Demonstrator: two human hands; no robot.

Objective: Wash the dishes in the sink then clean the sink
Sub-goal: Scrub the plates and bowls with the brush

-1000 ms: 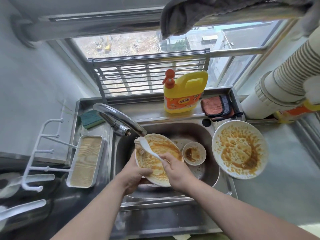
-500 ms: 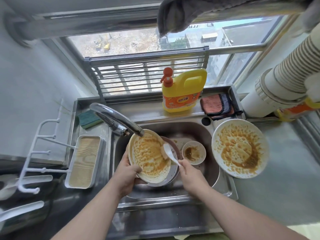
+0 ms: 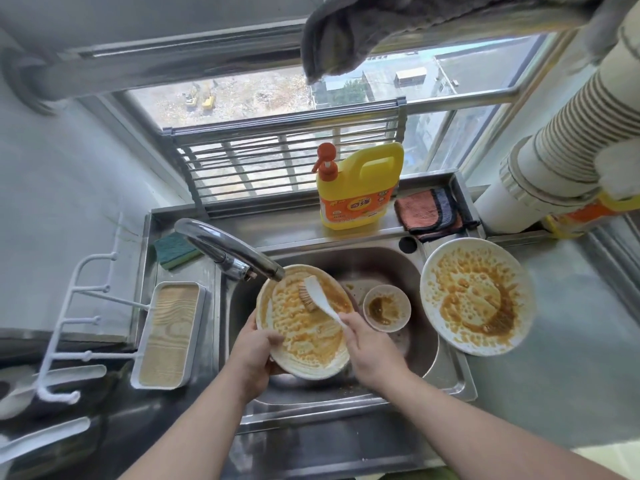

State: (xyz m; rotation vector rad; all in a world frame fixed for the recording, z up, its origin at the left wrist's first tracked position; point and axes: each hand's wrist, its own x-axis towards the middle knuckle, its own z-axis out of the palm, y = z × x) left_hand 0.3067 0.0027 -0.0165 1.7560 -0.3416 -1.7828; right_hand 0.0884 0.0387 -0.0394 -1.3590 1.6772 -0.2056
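A white plate [image 3: 304, 344] smeared with orange sauce is tilted over the steel sink [image 3: 426, 362], under the faucet [image 3: 225, 249]. My left hand [image 3: 254, 355] grips its left rim. My right hand [image 3: 370, 348] holds the white handle of a dish brush [image 3: 317, 294], whose bristles press on the plate's upper part. A small sauce-stained bowl [image 3: 386, 308] sits in the sink to the right. A second dirty plate [image 3: 474, 299] rests on the sink's right edge and the counter.
A yellow detergent bottle [image 3: 358, 188] and an orange cloth [image 3: 429, 211] stand on the ledge behind the sink. A green sponge [image 3: 175, 251] lies back left, beside a wood-lined tray [image 3: 169, 336] and a white hook rack [image 3: 69, 327]. A white duct [image 3: 554, 161] hangs on the right.
The brush has moved across the plate, from its upper left edge to its right side and now to its upper middle. The plate has tilted and shifted slightly in my left hand.
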